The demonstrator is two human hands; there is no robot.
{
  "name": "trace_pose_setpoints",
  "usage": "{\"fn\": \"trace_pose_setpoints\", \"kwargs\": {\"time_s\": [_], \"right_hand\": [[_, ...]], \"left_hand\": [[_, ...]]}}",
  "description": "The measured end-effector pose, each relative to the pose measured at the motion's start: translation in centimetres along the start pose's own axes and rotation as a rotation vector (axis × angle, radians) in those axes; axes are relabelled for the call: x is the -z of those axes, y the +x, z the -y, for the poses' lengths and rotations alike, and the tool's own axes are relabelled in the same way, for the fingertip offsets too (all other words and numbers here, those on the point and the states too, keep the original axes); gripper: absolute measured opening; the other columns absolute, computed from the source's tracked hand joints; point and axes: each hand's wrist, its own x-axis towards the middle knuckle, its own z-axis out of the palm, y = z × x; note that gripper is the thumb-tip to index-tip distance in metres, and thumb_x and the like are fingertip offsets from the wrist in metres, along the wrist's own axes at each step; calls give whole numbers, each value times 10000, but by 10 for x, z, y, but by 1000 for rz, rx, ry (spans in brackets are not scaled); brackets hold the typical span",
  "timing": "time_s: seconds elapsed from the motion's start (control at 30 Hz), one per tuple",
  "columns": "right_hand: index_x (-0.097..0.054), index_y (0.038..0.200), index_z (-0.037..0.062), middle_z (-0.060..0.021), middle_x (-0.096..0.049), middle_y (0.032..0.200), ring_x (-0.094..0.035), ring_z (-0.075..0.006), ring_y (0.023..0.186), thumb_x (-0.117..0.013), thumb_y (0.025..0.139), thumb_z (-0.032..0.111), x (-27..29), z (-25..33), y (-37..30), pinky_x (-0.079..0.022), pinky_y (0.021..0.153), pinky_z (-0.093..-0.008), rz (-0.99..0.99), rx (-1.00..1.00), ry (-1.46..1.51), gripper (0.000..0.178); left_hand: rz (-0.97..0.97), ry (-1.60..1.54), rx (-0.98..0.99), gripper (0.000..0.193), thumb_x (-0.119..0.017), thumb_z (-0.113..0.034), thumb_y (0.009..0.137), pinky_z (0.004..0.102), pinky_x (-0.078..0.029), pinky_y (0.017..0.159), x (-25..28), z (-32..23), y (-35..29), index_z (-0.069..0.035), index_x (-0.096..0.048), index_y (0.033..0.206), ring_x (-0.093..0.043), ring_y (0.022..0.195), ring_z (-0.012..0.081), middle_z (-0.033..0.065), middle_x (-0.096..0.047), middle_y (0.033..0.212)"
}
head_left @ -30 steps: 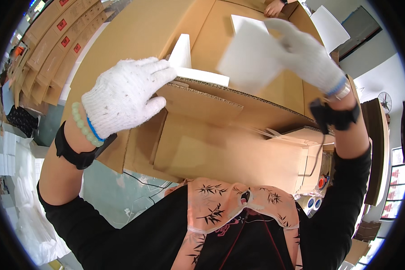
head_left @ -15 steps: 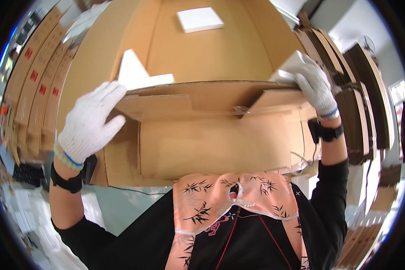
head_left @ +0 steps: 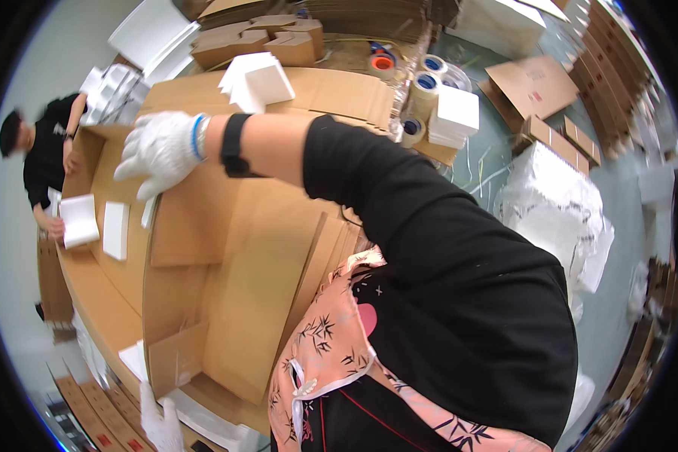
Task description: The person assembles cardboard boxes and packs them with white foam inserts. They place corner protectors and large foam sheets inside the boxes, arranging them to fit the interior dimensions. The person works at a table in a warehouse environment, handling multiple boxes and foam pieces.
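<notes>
A long, open cardboard box (head_left: pixel 271 264) lies before me, an upright cardboard wall (head_left: pixel 146 294) standing across it. My right hand (head_left: pixel 162 154), in a white knit glove, is at the top end of this wall with its fingers spread. At the lower left, my gloved left hand (head_left: pixel 160 426) is near the wall's other end, finger and thumb apart; the picture's rim hides part of it. Beyond the wall lie a white foam block (head_left: pixel 115 230) and a white foam corner piece (head_left: pixel 134 360). A small white piece (head_left: pixel 149 212) shows below my right hand.
A co-worker (head_left: pixel 47 154) at the far left holds a white foam piece (head_left: pixel 80 221) in the box's far end. White foam pieces (head_left: pixel 258 81) lie on cardboard to the upper right, near tape rolls (head_left: pixel 425 84) and stacked white blocks (head_left: pixel 456 113). Plastic-wrapped goods (head_left: pixel 550 203) stand right.
My view has swung to the right, bringing the co-worker, tape rolls and floor into sight. My right hand still stays at the wall's end; my left hand now appears at the lower edge.
</notes>
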Motion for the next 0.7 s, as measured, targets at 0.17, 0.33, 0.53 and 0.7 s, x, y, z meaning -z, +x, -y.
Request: {"fn": "trace_pose_setpoints", "kwargs": {"time_s": [0.17,0.33,0.53,0.7], "right_hand": [[-671,1224,221,-43,-722,1079,-633,-264,1105,-568,886,562,-4,-1,9,-425,975,-425,48,-28,-6,491],[-682,1201,219,-50,-734,1025,-659,-269,1042,-542,891,565,-1,6,5,-440,933,-433,56,-146,36,485],[-707,1056,198,-48,-685,925,-647,-273,955,-656,803,522,-4,9,-48,-479,848,-438,-525,-21,72,414],[-631,1061,125,-87,-606,1017,-583,-304,1040,-739,769,379,58,0,-172,-471,907,-440,-466,8,214,401]], "left_hand": [[54,64,115,533,-560,-206,996,368,-380,1094,5,-39,0,40,-440,1453,-523,1289,338,248,-513,1438],[84,83,220,581,-544,-304,1007,378,-352,1122,-2,-60,2,34,-427,1465,-491,1317,353,260,-492,1452],[72,219,330,610,-531,-302,1007,377,-335,1135,-9,-66,-1,28,-374,1496,-458,1342,357,268,-427,1499],[32,114,344,618,-530,-284,1009,369,-324,1142,-22,-91,7,34,-349,1507,-442,1351,356,272,-402,1514]]}}
